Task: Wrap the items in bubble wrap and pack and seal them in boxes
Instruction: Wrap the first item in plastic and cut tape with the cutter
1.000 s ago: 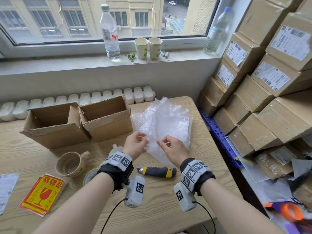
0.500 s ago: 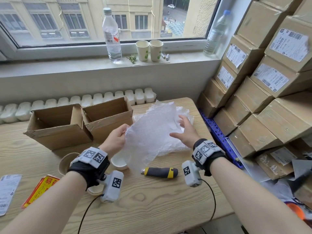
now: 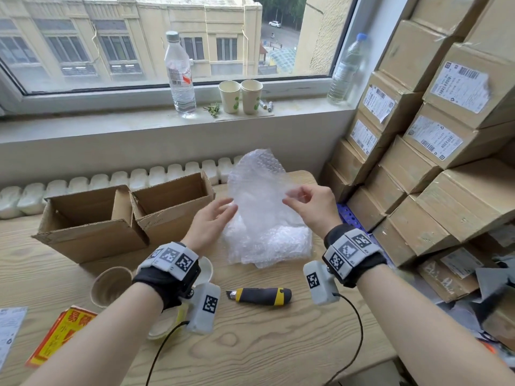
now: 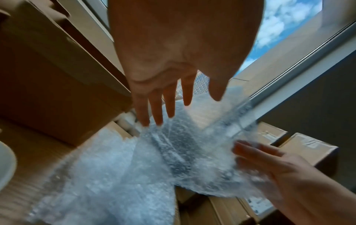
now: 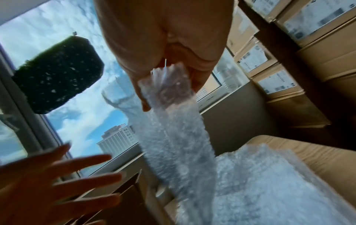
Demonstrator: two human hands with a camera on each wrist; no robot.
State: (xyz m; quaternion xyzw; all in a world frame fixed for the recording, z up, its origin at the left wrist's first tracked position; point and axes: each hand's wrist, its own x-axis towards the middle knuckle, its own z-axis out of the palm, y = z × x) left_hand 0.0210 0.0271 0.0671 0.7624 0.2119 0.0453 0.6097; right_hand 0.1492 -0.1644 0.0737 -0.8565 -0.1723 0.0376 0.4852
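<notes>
A clear bubble wrap sheet [image 3: 256, 188] hangs upright above the table, over a pile of more bubble wrap [image 3: 270, 243]. My right hand [image 3: 296, 196] pinches the sheet's right edge between thumb and fingers; the pinch [image 5: 167, 85] shows close up in the right wrist view. My left hand [image 3: 226, 208] is open at the sheet's left side, its straight fingertips [image 4: 154, 118] touching the wrap [image 4: 173, 152]. Two open cardboard boxes [image 3: 92, 232] [image 3: 178, 215] stand at the left. A beige mug [image 3: 110, 285] and a white cup [image 3: 206, 270] sit near my left wrist.
A yellow-and-black utility knife [image 3: 262, 296] lies on the wooden table [image 3: 250, 344] near me. Red and yellow fragile stickers [image 3: 62, 335] lie at the front left. Stacked labelled cartons [image 3: 434, 168] fill the right side. Bottles [image 3: 181, 76] and paper cups [image 3: 241, 96] stand on the windowsill.
My left hand has let go of the sheet's left edge and opened. My right hand, flat against the sheet before, now pinches its right edge and holds it higher.
</notes>
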